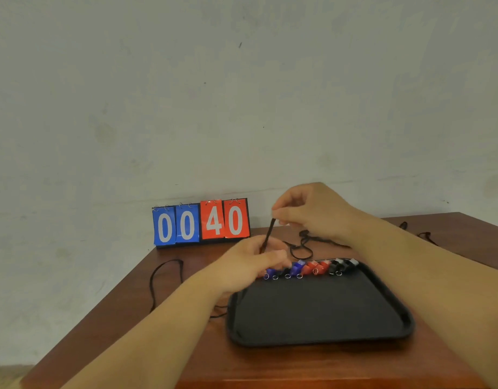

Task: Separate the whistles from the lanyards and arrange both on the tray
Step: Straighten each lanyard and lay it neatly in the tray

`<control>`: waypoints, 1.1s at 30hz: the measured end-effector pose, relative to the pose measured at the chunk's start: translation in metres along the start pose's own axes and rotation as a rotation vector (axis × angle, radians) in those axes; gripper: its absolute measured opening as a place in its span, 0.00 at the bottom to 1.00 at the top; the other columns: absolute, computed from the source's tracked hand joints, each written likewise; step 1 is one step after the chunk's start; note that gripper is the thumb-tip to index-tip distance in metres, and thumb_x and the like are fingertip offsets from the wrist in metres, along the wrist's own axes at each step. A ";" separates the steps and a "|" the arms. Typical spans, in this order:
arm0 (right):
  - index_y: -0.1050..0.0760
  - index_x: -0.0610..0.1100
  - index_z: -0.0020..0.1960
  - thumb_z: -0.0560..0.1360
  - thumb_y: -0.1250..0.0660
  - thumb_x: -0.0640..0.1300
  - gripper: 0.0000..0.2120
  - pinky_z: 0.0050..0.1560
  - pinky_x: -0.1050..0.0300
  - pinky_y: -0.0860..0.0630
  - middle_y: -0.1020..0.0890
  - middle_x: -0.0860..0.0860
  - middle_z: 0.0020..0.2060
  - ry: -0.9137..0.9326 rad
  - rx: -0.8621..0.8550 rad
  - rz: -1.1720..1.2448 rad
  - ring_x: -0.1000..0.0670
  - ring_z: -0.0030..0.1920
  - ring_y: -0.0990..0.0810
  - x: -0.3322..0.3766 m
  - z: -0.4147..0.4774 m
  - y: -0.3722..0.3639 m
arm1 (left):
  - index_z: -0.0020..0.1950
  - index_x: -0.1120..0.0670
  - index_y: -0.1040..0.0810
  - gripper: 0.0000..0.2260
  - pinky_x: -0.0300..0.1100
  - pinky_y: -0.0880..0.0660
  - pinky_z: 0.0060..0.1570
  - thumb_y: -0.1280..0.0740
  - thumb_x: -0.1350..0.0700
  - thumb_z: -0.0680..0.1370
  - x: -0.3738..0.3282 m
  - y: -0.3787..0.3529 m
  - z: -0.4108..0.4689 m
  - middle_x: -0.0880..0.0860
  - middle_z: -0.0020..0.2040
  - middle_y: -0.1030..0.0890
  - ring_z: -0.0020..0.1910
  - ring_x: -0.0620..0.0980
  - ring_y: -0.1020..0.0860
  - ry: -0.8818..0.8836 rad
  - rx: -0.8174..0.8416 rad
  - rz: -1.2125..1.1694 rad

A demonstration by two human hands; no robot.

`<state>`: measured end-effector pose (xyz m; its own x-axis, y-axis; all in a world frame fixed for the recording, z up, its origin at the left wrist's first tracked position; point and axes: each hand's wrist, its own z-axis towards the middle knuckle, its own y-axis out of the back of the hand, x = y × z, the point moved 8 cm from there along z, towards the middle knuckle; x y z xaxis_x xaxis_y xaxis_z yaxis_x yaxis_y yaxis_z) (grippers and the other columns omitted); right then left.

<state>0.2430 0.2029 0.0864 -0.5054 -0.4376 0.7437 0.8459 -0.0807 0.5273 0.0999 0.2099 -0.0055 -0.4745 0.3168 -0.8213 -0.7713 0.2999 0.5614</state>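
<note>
Head view, left hand (257, 262) and right hand (312, 211) pinching black lanyard (268, 234) stretched between them

left hand (256, 259) low, fingers (274, 255) curled; right hand (312, 211) raised above it, pinching

Blue whistles (296, 268), red whistles (315, 267), black whistles (341, 264) and a black lanyard (268, 234) were pictured with a black tray (320, 307). The scoreboard (201, 223) was printed white on blue and red.

My left hand (250, 262) covers the left end of the whistle row (312, 268) and the far-left corner of the tray (393, 301). The lanyard (268, 231) disappears at its lower end behind my fingers (275, 256). Forearms and table (186, 332) are cut off at the bottom edge.
</note>
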 end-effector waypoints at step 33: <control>0.14 0.47 0.39 0.73 0.26 0.40 0.05 0.65 0.47 0.21 0.14 0.42 0.56 -0.400 0.308 0.969 0.43 0.60 0.15 -0.056 -0.076 -0.127 | 0.46 0.58 0.18 0.22 0.42 0.21 0.48 0.34 0.38 0.80 -0.027 0.074 -0.013 0.54 0.45 0.16 0.44 0.48 0.16 -0.017 -0.700 -1.104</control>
<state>0.1774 0.1700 -0.0535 0.2858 0.1326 0.9491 0.8640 0.3928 -0.3150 0.0507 0.2120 0.0570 0.5478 0.2190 -0.8074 -0.8061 -0.1201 -0.5795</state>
